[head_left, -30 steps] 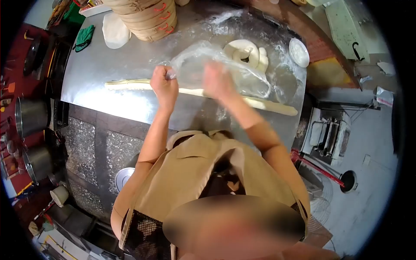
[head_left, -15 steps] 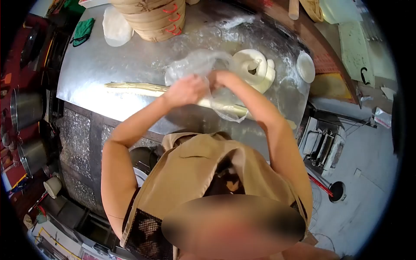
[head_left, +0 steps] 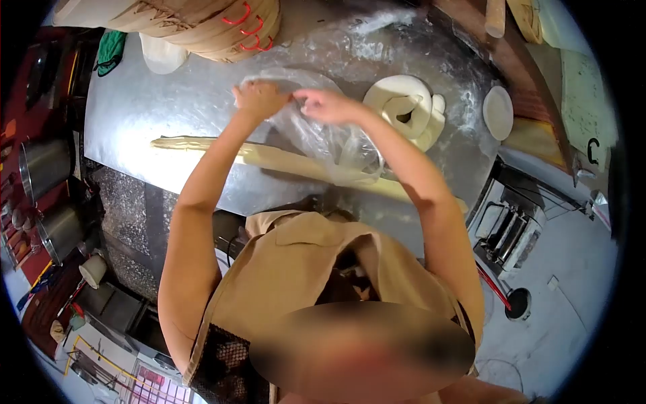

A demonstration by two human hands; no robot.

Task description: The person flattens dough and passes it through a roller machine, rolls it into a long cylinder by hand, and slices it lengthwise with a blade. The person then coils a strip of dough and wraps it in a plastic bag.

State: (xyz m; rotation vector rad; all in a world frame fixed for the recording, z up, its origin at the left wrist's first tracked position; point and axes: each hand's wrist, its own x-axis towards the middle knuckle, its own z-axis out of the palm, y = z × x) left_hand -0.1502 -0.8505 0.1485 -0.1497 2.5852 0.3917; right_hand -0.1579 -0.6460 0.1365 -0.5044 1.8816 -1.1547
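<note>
A clear plastic bag [head_left: 326,138] lies bunched across the metal table and over a long strip of dough [head_left: 276,160]. My left hand [head_left: 261,99] is at the bag's far left part, thumb and forefinger pinched on the plastic, other fingers partly spread. Close beside it, almost touching, my right hand [head_left: 326,106] has its forefinger stretched toward the left hand and its thumb apart, over the bag. The strip runs from left to right, nearer my body than the hands, and the bag and right forearm cover part of it. Coiled dough [head_left: 404,111] sits right of the bag.
Bamboo steamers [head_left: 208,30] stand at the back left, by a pale round sheet [head_left: 161,55] and a green cloth [head_left: 110,52]. A white bowl [head_left: 498,113] is at the table's right edge. Flour marks the metal table [head_left: 134,101]. A wooden rod [head_left: 495,17] lies at the back right.
My hands have moved up and to the left, away from the strip. The bag has spread out over the strip, and the right forefinger now points out. The view has shifted slightly.
</note>
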